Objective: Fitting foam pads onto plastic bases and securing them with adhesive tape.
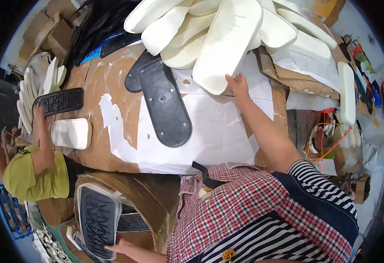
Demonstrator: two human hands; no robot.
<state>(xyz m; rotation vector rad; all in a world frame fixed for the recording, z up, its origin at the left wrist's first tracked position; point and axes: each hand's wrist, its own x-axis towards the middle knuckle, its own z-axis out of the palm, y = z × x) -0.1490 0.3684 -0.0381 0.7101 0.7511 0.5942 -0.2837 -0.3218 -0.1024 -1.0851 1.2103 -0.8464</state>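
My right hand [238, 86] pinches the lower corner of a long white foam-like pad [227, 44] with rounded ends, on top of a pile of similar pads. Low on the left, my left hand [118, 246] grips the lower edge of a black ribbed panel with a white rim [99, 219], tilted at the mouth of a cardboard box [157, 193]. Its fingers are partly hidden behind that panel. Between my hands, a black oval panel with small metal studs [165, 103] lies on the table, overlapping another dark panel [135, 74].
Cardboard and white paper cover the table [192, 131]. At the left, a person in a yellow-green shirt [36, 173] holds a black ribbed panel [60, 101] above a white pad [71, 133]. More white pads stand beyond. Orange cords [332, 147] hang at the right.
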